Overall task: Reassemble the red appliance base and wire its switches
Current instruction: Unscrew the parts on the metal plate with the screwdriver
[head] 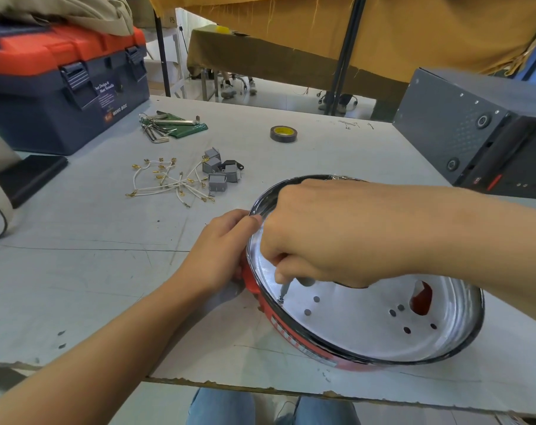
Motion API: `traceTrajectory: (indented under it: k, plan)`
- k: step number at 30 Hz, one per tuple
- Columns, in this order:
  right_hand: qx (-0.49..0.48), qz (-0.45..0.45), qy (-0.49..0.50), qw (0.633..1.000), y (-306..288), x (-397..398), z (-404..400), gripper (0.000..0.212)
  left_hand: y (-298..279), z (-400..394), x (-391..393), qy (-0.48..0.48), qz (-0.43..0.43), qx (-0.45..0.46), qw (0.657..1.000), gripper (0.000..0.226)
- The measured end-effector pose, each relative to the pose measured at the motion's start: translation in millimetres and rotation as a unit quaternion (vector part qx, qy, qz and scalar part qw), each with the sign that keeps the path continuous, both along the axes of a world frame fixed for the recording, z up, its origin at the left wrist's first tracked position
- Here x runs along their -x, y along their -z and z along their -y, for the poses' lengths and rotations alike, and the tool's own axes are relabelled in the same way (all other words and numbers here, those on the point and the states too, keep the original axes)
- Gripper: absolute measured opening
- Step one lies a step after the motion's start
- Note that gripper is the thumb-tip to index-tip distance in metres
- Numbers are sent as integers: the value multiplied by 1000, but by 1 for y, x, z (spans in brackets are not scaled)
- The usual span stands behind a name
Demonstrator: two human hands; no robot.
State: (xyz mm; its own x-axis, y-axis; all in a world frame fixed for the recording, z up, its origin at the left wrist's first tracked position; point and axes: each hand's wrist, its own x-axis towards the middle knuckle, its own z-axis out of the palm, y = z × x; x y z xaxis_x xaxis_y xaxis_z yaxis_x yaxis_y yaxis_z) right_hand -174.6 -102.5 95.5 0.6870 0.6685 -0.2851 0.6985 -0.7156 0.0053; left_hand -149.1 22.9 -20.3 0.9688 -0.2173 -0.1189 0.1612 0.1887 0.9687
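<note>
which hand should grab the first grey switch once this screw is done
Left. The left hand only steadies the red base on the side nearest the switches; the right hand grips the screwdriver.

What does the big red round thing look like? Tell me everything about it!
The red appliance base is a wide, shallow round shell, red outside with a printed label, shiny silvery-white inside, with a dark rim. Its floor has several small round holes and one bigger opening showing red. It rests tilted on the grey table, near the front edge. The left hand grips its left rim. The right hand reaches inside, holding a small grey tool down on a screw near the wall.
</note>
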Motion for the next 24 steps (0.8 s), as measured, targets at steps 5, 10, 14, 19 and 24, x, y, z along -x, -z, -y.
traceTrajectory:
  k: [5,10,14,19,24]
  plan:
    - [1,8,6,1000,4,0,3,15,0,0,0,10,2,10,1000,33]
    - [-1,14,17,1000,5,0,5,17,3,1,-2,5,10,3,1000,39]
    - [2,13,19,1000,8,-1,7,19,3,1,-2,5,14,3,1000,38]
    - [2,14,22,1000,11,-3,8,22,5,2,-2,4,14,12,1000,36]
    - [5,14,29,999,13,-4,7,25,6,1,-1,3,28,0,1000,12]
